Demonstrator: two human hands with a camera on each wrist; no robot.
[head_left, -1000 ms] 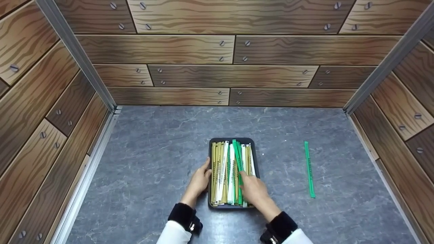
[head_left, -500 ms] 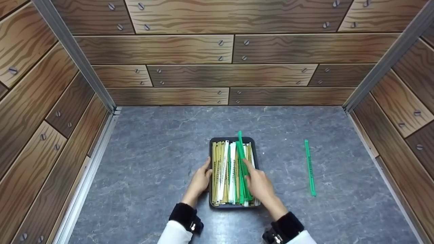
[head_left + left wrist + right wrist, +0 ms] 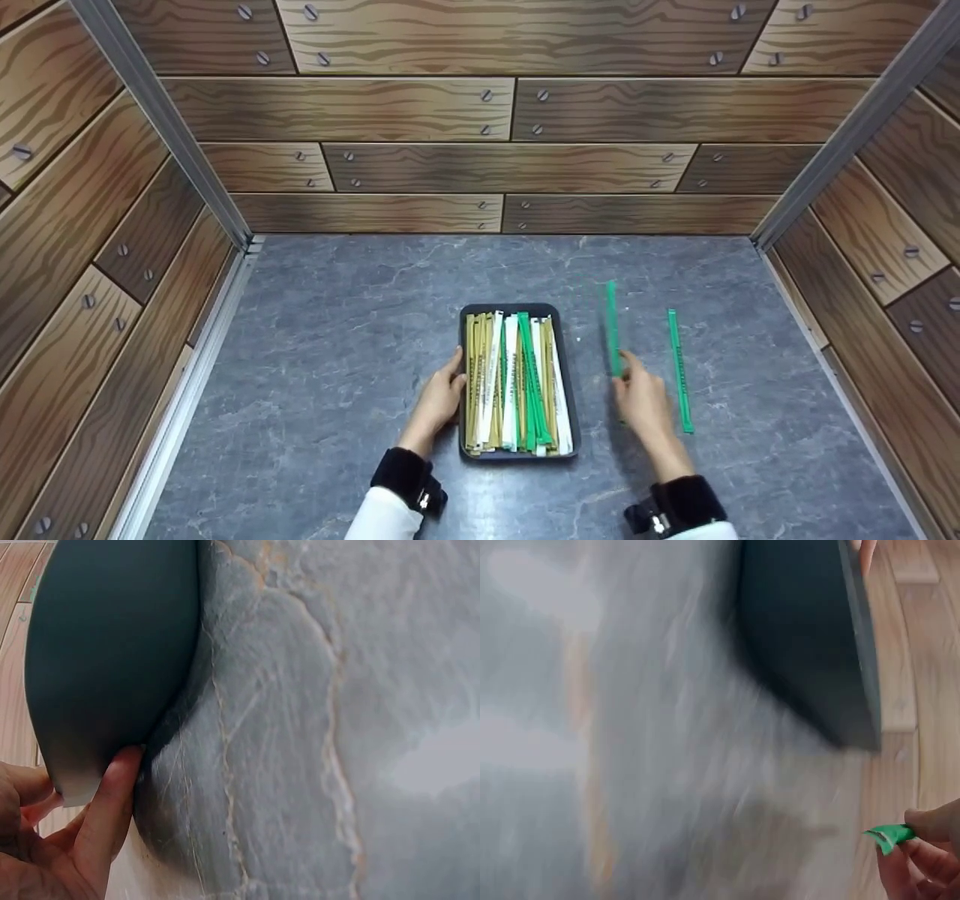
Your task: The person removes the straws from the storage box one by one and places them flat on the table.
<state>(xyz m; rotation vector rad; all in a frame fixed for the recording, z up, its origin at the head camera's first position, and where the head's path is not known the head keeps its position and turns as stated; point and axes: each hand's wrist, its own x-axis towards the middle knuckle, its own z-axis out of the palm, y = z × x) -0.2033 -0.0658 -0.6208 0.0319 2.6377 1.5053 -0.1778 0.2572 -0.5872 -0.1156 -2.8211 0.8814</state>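
A black tray [image 3: 574, 420] holds gold, white and green stick packets [image 3: 511, 382] lying lengthwise. At its left side my left hand [image 3: 437, 401] grips the wall; in the left wrist view the fingers [image 3: 112, 799] are at the dark tray wall [image 3: 112, 652]. To the right of the tray, my right hand [image 3: 646, 405] pinches one green packet [image 3: 613, 322], whose end [image 3: 891, 835] also shows in the right wrist view between thumb and fingers. Another green packet [image 3: 680, 371] lies on the grey surface, right of that hand.
The grey marbled surface [image 3: 337, 337] is bounded by wood-patterned panels at the back [image 3: 360, 214], left and right. Metal strips run along the corners and the left edge [image 3: 180, 405].
My right hand has lifted a green packet out of the tray and carried it to the right. The left hand has stayed at the tray's left side.
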